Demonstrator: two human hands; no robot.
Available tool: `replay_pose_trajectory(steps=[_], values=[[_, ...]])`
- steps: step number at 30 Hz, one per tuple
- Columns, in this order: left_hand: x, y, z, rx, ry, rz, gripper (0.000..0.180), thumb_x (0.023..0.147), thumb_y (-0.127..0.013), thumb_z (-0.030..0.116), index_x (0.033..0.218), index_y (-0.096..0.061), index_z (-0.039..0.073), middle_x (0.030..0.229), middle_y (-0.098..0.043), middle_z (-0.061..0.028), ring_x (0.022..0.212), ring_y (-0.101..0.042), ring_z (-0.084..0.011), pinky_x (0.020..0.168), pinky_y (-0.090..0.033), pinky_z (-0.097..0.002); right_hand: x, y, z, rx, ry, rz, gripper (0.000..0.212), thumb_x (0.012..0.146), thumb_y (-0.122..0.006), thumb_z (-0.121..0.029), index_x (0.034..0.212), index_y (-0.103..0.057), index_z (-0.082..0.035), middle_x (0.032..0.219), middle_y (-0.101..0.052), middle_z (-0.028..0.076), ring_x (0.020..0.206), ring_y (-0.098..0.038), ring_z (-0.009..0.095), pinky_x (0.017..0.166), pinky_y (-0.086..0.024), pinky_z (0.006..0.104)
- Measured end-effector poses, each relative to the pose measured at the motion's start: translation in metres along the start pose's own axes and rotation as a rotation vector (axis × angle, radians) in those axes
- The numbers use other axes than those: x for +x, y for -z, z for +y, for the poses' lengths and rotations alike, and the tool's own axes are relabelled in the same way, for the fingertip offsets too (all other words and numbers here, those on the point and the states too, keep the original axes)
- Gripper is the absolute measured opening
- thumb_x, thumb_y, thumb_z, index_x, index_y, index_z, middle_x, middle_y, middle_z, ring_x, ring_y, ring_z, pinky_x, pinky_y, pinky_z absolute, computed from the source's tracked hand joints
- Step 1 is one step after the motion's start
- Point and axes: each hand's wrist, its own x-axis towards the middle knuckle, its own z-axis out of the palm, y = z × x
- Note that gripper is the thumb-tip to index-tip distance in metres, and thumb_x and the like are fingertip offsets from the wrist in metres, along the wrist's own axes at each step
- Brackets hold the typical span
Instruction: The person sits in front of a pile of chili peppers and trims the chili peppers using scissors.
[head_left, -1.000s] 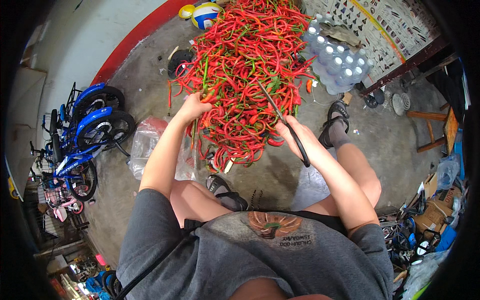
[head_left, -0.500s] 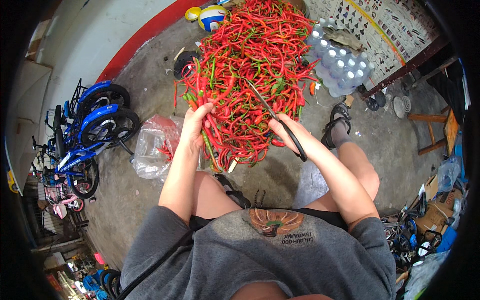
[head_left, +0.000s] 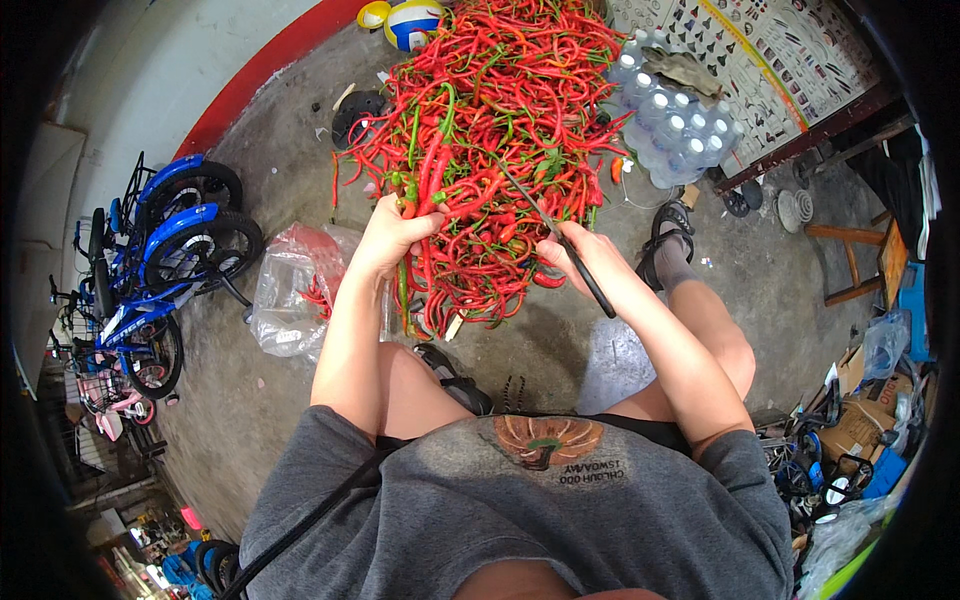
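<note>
A big heap of red chili peppers (head_left: 520, 90) with green stems lies in front of me. At its near left side, my left hand (head_left: 400, 232) is closed round a small bunch of chili peppers (head_left: 432, 172). Some of these stand up above the fist, and others hang below it. My right hand (head_left: 578, 262) grips black-handled scissors (head_left: 590, 280) over the heap's near right side. Their thin blades point away and to the left, over the peppers and apart from the held bunch. The handle is partly covered by my fingers.
A clear plastic bag (head_left: 290, 305) with a few red peppers rests left of the heap. Blue bicycles (head_left: 190, 235) stand farther left. Wrapped bottles (head_left: 665, 125) are at the far right, a wooden stool (head_left: 855, 255) nearer. A ball (head_left: 410, 25) lies behind.
My left hand has turned a little, and the bunch now stands more upright and fanned above it. The scissors have shifted slightly, still in my right hand. The whole view has moved a little.
</note>
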Motion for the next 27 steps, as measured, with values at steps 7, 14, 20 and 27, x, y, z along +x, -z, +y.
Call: replay_pose_trajectory(steps=[7, 14, 20, 27], values=[[0.002, 0.002, -0.002, 0.058, 0.029, -0.035, 0.018, 0.071, -0.067, 0.015, 0.087, -0.064, 0.006, 0.070, -0.059, 0.0025, 0.053, -0.049, -0.0048, 0.043, -0.035, -0.0204, -0.006, 0.008, -0.007, -0.205, -0.021, 0.012, 0.056, 0.082, -0.054, -0.055, 0.084, -0.055, 0.001, 0.062, -0.058, 0.019, 0.067, -0.061, 0.038, 0.063, -0.046, 0.0439], [0.000, 0.005, -0.002, 0.114, 0.035, -0.101, 0.019, 0.070, -0.067, 0.014, 0.087, -0.063, 0.006, 0.069, -0.059, 0.0030, 0.053, -0.048, -0.0040, 0.043, -0.035, -0.0200, -0.009, 0.016, -0.008, -0.067, 0.035, 0.002, 0.046, 0.087, -0.052, -0.046, 0.098, -0.055, -0.002, 0.074, -0.060, 0.019, 0.076, -0.061, 0.037, 0.066, -0.046, 0.0416], [0.001, 0.004, -0.009, 0.145, 0.062, -0.306, 0.022, 0.069, -0.068, 0.008, 0.091, -0.061, 0.006, 0.065, -0.055, 0.0049, 0.048, -0.045, -0.0030, 0.039, -0.032, -0.0200, -0.011, 0.017, -0.009, 0.032, 0.112, -0.060, 0.043, 0.088, -0.050, -0.044, 0.098, -0.055, -0.002, 0.076, -0.060, 0.017, 0.075, -0.061, 0.033, 0.067, -0.046, 0.0391], [0.000, 0.001, -0.008, 0.130, -0.006, -0.366, 0.018, 0.069, -0.067, 0.006, 0.086, -0.060, 0.004, 0.069, -0.053, 0.0059, 0.057, -0.044, -0.0027, 0.050, -0.036, -0.0201, -0.012, 0.020, -0.013, -0.099, -0.001, -0.112, 0.040, 0.086, -0.053, -0.043, 0.087, -0.058, -0.003, 0.070, -0.059, 0.017, 0.069, -0.060, 0.035, 0.063, -0.044, 0.0396]])
